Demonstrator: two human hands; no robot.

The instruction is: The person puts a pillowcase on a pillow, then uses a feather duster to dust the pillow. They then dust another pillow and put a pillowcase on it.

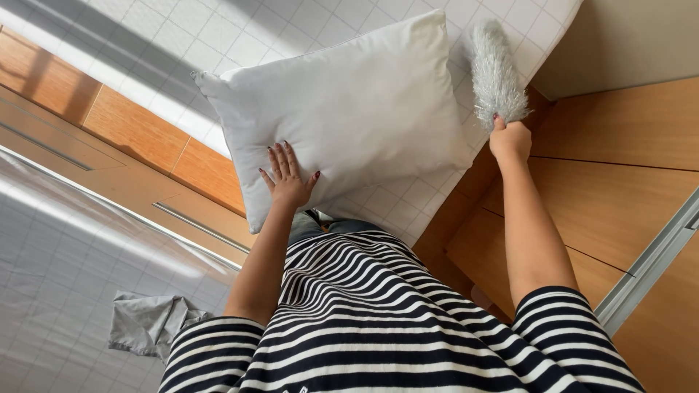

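Two bare arms reach out from a black and white striped shirt (378, 320), which is the nearest thing I see. Low on the left side, a crumpled grey cloth (149, 320) lies on the quilted white cover (65, 291). Further out, my left hand (286, 178) is pressed flat on the white pillow (342, 109), the fingers stretched and spread apart, holding nothing. This pillow lies on the white quilted mattress (408, 200), near its edge. My right hand (510, 140) is closed in a fist around the handle of a fluffy silver-white duster (496, 73); the handle itself is hidden in the hand. The duster head stands just beside the pillow's right edge, over the mattress. Orange-brown wooden panels (611, 167) are on the right
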